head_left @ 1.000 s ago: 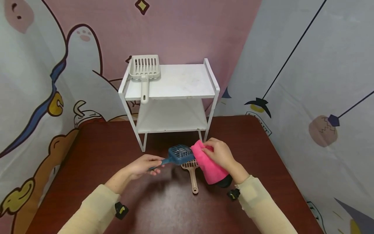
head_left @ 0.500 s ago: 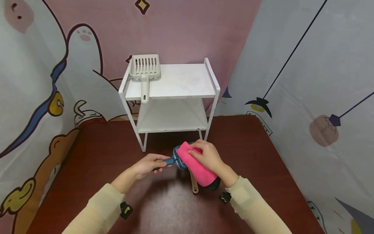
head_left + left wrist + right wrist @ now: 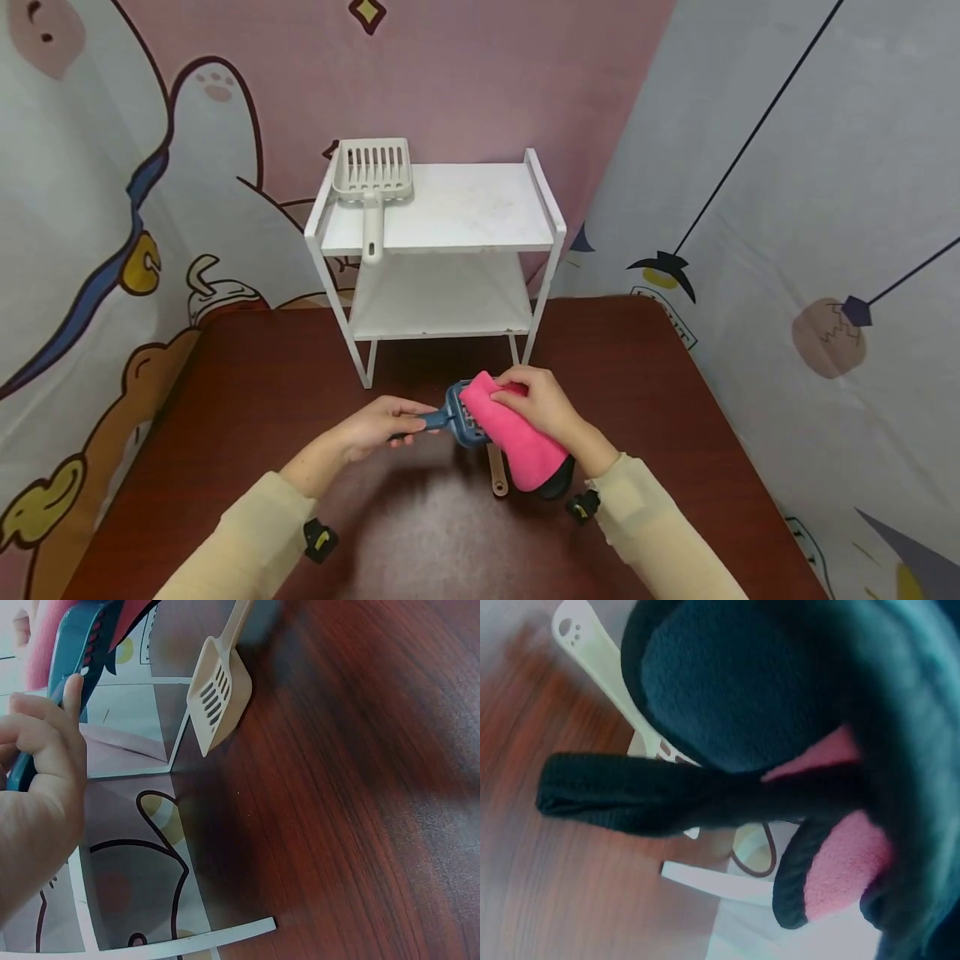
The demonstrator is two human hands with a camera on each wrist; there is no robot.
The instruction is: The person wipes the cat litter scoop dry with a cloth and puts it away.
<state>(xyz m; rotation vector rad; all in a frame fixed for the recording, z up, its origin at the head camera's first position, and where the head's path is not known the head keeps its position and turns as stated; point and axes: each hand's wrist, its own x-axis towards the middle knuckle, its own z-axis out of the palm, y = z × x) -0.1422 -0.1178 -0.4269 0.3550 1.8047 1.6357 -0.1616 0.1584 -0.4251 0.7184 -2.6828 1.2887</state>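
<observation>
My left hand (image 3: 378, 427) grips the handle of a blue slotted litter scoop (image 3: 454, 417), raised above the table. In the left wrist view that scoop (image 3: 75, 645) stands on edge in the fingers. My right hand (image 3: 542, 404) pinches a pink cloth (image 3: 525, 442) and holds it over the scoop's head, hiding much of its slots. The cloth's dark side (image 3: 735, 682) and a dark loop fill much of the right wrist view. Below lies a beige litter scoop (image 3: 238, 694) on the table, its handle (image 3: 497, 471) showing beneath the cloth in the head view.
A white two-tier rack (image 3: 480, 204) stands at the back of the brown table (image 3: 255, 358). On its top shelf, at the left, rests a white litter scoop (image 3: 372, 179), its handle jutting past the front edge. Printed curtains (image 3: 750, 217) surround the table.
The pink cloth has moved left from the blue scoop's outer edge to over its head, then shifted back slightly right and toward me. The left hand holds the scoop nearly still.
</observation>
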